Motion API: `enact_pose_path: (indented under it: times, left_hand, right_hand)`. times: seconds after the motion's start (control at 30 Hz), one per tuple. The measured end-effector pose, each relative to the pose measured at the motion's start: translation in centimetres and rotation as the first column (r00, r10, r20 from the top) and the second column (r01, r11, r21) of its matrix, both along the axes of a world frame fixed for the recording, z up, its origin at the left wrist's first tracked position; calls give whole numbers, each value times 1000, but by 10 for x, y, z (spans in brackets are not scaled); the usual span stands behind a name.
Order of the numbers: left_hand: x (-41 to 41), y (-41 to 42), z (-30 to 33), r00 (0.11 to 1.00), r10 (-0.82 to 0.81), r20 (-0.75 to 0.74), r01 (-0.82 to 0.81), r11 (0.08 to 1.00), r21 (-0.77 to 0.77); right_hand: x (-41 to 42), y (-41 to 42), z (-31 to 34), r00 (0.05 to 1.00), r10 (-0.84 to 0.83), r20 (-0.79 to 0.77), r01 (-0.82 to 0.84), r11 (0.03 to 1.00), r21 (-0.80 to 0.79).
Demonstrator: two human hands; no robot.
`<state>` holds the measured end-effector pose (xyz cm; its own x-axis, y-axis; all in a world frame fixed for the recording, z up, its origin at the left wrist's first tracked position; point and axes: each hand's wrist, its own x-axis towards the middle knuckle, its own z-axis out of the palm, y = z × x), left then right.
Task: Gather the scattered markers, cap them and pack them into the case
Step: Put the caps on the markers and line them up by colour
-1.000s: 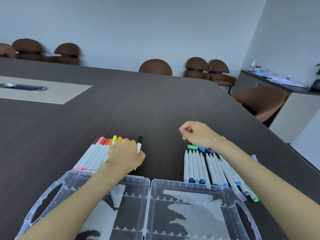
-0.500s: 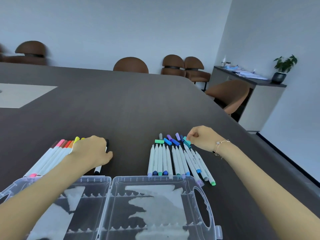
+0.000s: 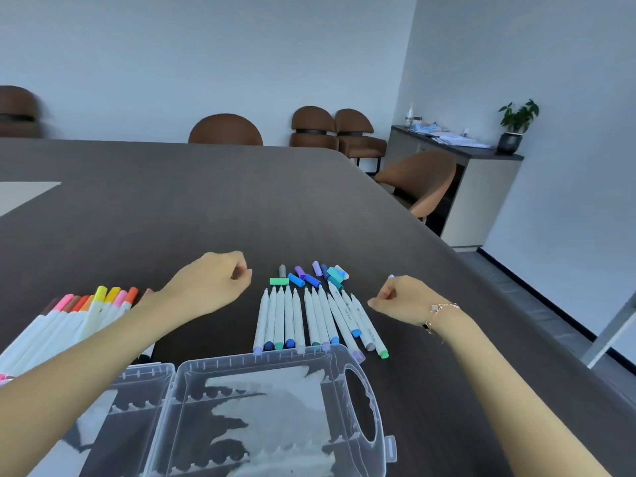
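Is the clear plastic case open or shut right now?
Open: the case lies flat with both halves spread, and no markers are seen in its slots.

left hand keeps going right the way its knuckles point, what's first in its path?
Probably the loose caps: the left hand points right toward the green cap and grey cap, just past bare table. Depth is unclear; it may pass above them.

Bare table [image 3: 206, 208] lies open beyond the loose caps [image 3: 311, 275]; the case [image 3: 261, 407] blocks the near edge.
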<state>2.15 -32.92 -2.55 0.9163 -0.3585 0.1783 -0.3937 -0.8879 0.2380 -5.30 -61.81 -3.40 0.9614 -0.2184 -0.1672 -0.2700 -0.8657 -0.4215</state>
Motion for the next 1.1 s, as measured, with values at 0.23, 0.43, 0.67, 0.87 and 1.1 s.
enact_pose_path:
  times: [0.23, 0.43, 0.67, 0.87, 1.1]
  left_hand:
    - [28, -24, -6, 988, -147, -50, 149, 988, 36]
    - [42, -29, -21, 982, -188, -30, 189, 981, 46]
    - [46, -35, -24, 967, -242, -75, 247, 967, 63]
    - [46, -37, -21, 945, -289, -153, 300, 952, 55]
    - [41, -47, -6, 901, -400, -170, 413, 909, 49]
  right_hand:
    - [0, 3, -10, 999, 33, -18, -31, 995, 100]
    - [1, 12, -10, 999, 31, -8, -30, 992, 122]
    - [1, 19, -21, 996, -7, 89, -1, 997, 83]
    - [-3, 23, -26, 990, -31, 138, 25, 999, 47]
    - [0, 28, -25, 987, -99, 129, 95, 995, 39]
